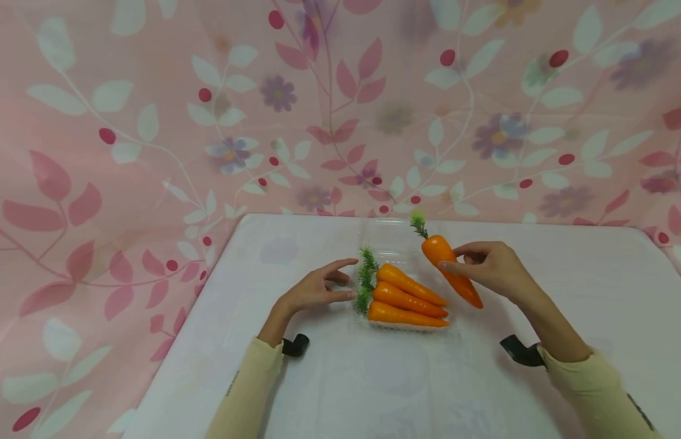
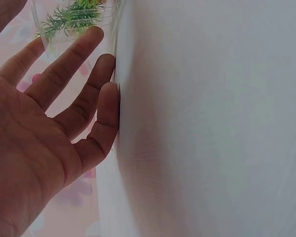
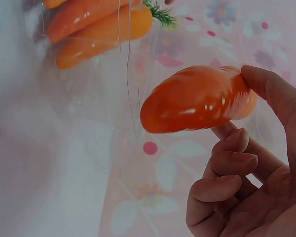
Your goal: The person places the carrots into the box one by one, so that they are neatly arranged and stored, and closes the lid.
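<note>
Three orange carrots (image 1: 408, 299) with green tufts (image 1: 366, 277) lie side by side in a clear plastic container (image 1: 411, 328), tufts to the left. Its transparent lid (image 1: 392, 231) lies back toward the wall. Pinched between thumb and fingers of my right hand (image 1: 485, 265) is another carrot (image 1: 455, 274), held tilted at the container's right side, its tuft pointing up and away. My left hand (image 1: 318, 286) is beside the container's left edge, fingers spread and loosely bent, holding nothing. In the left wrist view its little finger (image 2: 108, 103) rests near the white tabletop.
A white cloth covers the table (image 1: 329, 384). Pink floral fabric (image 1: 340, 122) hangs behind and to the left of it. Black wrist mounts (image 1: 296, 346) sit under both forearms, close to the tabletop.
</note>
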A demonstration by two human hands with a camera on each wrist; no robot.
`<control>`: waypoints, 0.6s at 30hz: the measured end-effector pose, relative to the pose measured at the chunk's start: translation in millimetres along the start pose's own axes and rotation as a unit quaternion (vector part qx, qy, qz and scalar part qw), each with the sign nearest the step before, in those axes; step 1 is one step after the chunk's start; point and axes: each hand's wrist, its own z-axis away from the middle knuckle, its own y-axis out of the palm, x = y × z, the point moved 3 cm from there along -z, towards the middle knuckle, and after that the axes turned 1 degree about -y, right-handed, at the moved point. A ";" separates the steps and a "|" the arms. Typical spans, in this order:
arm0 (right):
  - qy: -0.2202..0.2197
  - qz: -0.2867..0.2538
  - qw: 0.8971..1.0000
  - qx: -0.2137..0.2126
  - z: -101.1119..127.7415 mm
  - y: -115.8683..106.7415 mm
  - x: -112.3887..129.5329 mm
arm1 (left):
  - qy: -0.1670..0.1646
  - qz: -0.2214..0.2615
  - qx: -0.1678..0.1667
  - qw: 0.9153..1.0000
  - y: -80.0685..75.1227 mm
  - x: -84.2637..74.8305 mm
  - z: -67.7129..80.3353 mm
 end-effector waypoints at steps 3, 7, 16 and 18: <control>-0.007 -0.007 1.000 0.006 -2.4 6.0 4.4 | -0.002 0.000 0.001 1.000 -0.4 1.1 0.0; -0.021 -0.012 1.000 0.014 -4.0 13.5 8.9 | -0.002 0.000 0.001 1.000 -0.4 0.9 -0.1; -0.037 -0.005 0.999 0.033 -6.3 30.5 14.9 | -0.006 -0.007 -0.003 1.000 -0.3 1.1 -0.8; -0.043 -0.003 0.999 0.033 -6.4 33.3 16.5 | -0.005 -0.007 -0.003 1.000 -0.3 1.2 -0.8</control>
